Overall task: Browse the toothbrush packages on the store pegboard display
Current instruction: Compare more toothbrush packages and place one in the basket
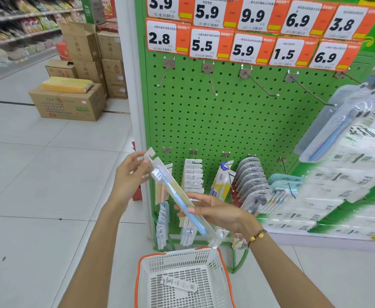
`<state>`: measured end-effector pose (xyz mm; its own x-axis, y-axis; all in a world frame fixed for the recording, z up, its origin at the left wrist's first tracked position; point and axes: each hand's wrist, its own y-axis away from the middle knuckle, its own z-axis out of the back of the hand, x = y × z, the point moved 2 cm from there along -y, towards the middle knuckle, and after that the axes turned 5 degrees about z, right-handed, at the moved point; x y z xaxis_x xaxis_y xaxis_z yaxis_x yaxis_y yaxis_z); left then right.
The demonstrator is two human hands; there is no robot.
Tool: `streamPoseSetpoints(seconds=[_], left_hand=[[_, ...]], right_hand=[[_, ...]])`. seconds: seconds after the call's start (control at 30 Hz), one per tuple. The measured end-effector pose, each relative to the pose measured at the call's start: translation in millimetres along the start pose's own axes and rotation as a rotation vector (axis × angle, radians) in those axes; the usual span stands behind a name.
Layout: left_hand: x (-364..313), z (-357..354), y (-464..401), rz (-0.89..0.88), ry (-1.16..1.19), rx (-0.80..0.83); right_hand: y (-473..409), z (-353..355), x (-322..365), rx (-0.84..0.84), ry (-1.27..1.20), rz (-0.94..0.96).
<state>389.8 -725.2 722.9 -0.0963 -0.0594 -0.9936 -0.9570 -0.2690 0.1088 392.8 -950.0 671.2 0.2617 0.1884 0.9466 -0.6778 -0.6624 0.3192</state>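
I hold a long toothbrush package (177, 192) with a blue brush slantwise in front of the green pegboard (226, 121). My left hand (131, 172) pinches its top end near the hang tab. My right hand (217, 212) grips its lower half, thumb across the front. Behind it, more toothbrush packages hang on the lower hooks: white ones (193, 176), a yellow and white one (221, 183), grey ones (252, 181) and teal ones (286, 183). Another blue toothbrush package (337, 123) hangs at the upper right. The upper hooks (260, 84) are bare.
A white shopping basket (221, 272) with an orange rim stands on the floor below my hands, a small package (178, 283) lying in it. Price tags (246, 32) line the board's top. Tissue packs (346, 190) are stacked at right. Cardboard boxes (68, 103) stand at left on the tiled aisle.
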Motion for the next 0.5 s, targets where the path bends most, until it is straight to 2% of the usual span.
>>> streamPoseSetpoints(seconds=[0.1,0.23,0.37,0.5], left_hand=[[-7,13,-6,-0.041,0.013,-0.002],[-13,27,-16,-0.054,0.008,0.004],[-18,42,-32,-0.131,-0.023,-0.096],[-26,51,-43,-0.29,-0.1,-0.228]], right_hand=[[-10,3,0,0.027,-0.096,-0.01],[-29,6,7,-0.024,0.054,-0.054],[-52,6,32,-0.193,0.235,0.048],[-82,13,44,-0.408,0.473,0.095]])
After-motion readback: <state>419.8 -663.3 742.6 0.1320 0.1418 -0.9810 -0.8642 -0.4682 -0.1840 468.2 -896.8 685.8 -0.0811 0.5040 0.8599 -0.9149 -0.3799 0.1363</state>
